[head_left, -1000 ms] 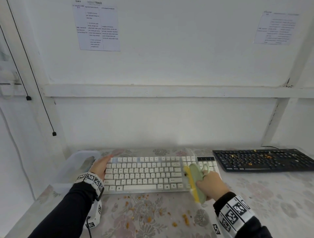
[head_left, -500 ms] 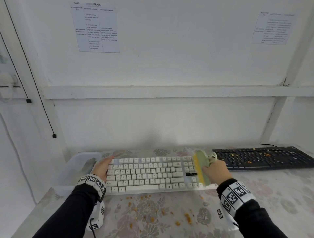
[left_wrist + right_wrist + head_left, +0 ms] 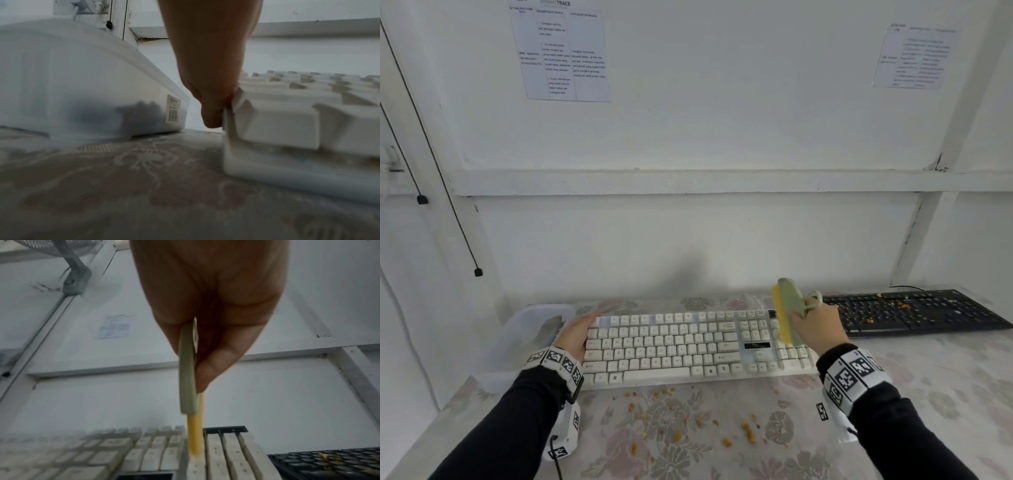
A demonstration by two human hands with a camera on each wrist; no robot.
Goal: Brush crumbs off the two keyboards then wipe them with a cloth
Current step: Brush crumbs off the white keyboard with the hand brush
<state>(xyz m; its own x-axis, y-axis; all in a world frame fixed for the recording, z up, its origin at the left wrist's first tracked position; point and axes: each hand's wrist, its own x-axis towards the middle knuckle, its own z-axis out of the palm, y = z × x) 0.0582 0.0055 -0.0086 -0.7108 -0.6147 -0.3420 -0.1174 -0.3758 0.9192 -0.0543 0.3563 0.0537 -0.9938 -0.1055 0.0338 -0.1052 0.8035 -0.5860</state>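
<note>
White keyboard [image 3: 688, 346]: we find it lying long axis left to right on a floral tablecloth [image 3: 688, 438] strewn with crumbs [image 3: 748, 431], against a white wall. Our left hand [image 3: 575, 334] presses its left end, fingers straight. Our right hand [image 3: 816, 329] clamps the brush [image 3: 787, 310], yellow bristles on the numpad. Black keyboard [image 3: 914, 313]: right of those fingers.

Head view looks down; both low wrist views share the white keyboard [image 3: 688, 346].

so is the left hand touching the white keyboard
Touching: in the left wrist view the left hand presses flush against the white keyboard at its end edge, no gap.
</note>
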